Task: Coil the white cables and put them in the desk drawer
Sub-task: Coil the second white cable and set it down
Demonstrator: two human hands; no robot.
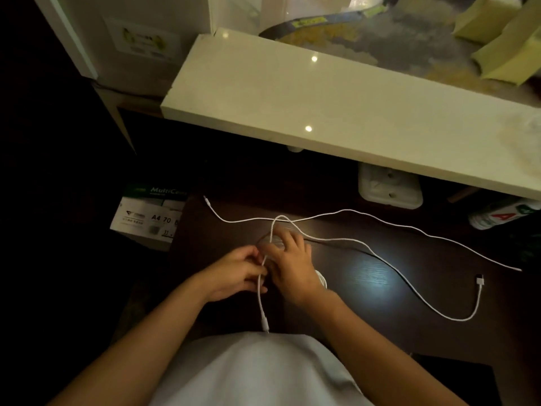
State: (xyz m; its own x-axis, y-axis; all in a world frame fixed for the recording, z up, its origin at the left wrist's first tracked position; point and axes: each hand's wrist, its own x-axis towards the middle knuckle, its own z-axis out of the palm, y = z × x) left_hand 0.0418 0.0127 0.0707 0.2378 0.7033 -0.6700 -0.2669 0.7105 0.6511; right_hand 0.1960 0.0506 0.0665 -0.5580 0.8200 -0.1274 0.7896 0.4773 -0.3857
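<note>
Two white cables lie on a dark wooden desk (380,341). One white cable (409,284) loops up between my hands, runs right across the desk and curls back to a plug (479,280); its other plug (265,325) dangles toward my shirt. My left hand (234,273) pinches this cable. My right hand (289,265) is curled around it just beside the left, over a small loop. The second white cable (351,211) stretches from the far left of the desk to the right edge, untouched.
A white shelf board (322,106) overhangs the back of the desk. A white power strip (389,186) sits under it. A box of A4 paper (149,218) stands at the left, a bottle (503,215) lies at the right.
</note>
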